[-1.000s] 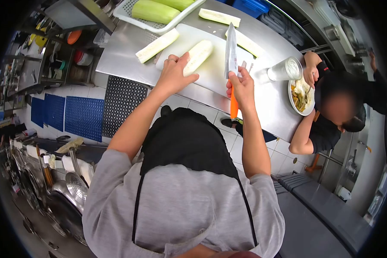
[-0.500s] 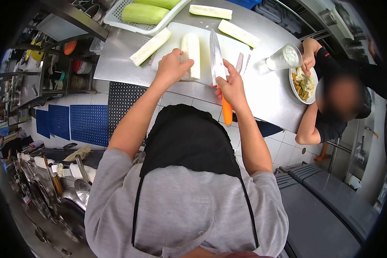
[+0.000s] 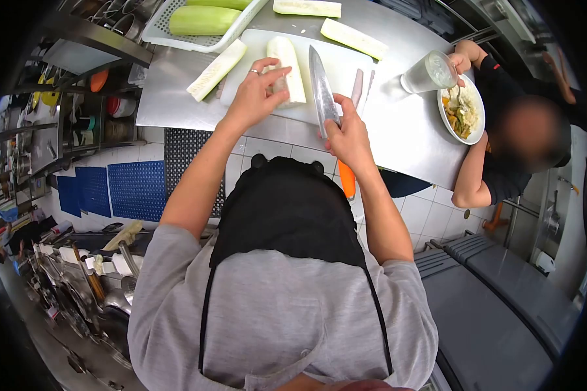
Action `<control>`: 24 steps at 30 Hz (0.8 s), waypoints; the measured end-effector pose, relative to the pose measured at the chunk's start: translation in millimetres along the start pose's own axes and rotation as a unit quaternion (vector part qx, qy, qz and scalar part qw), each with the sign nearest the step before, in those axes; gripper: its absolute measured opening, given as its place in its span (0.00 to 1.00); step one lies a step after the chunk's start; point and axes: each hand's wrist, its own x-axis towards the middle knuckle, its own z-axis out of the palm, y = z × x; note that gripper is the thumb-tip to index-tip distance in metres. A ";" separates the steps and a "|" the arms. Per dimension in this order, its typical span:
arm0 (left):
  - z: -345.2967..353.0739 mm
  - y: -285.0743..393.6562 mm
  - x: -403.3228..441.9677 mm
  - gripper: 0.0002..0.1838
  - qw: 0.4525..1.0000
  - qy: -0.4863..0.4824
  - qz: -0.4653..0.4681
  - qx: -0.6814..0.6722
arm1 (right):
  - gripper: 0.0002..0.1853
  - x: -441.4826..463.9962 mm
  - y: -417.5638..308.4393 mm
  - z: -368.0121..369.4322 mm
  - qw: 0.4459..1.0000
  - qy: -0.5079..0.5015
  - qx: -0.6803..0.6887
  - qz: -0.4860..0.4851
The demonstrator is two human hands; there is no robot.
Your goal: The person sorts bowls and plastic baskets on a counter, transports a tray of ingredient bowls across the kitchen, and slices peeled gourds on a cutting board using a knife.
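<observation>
My right hand [image 3: 349, 133] is wrapped around the orange handle of a kitchen knife [image 3: 321, 85]; the blade points away from me, over the cutting board's near right part. A long piece of pale green gourd [image 3: 282, 55] lies on the white cutting board [image 3: 254, 49], cut face up. At its left side is my left hand [image 3: 257, 94], open with fingers spread and the fingertips over the gourd; whether they press on it I cannot tell. Further cut gourd pieces lie around: one on the left [image 3: 218, 70], another at the back right [image 3: 355, 39].
A white plastic basket [image 3: 156, 32] with gourds [image 3: 205, 21] stands at the back left of the steel table [image 3: 169, 104]. A second knife [image 3: 357, 88] lies on the board's right. At the table's right end a person holds a glass [image 3: 430, 72] beside a bowl of food [image 3: 462, 133].
My left hand's fingers have spread apart from a closed grip near the gourd. The knife has tilted slightly. The person on the right has moved a hand onto the glass.
</observation>
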 end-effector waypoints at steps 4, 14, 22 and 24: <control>2.8 -14.3 1.7 0.23 0.997 0.008 0.080 0.001 | 0.36 -10.7 -0.6 4.0 0.994 0.014 -0.095 -0.060; 3.9 -16.0 0.0 0.21 0.989 0.035 0.122 0.080 | 0.36 -22.4 -15.1 1.5 0.980 -0.010 -0.192 -0.046; 1.7 -17.7 -2.1 0.21 0.994 0.016 0.098 0.052 | 0.36 -22.3 -16.2 1.0 0.978 -0.015 -0.199 -0.059; 2.4 -19.1 -1.7 0.21 0.993 0.018 0.104 0.059 | 0.36 -20.4 -16.8 -0.1 0.978 -0.021 -0.201 -0.059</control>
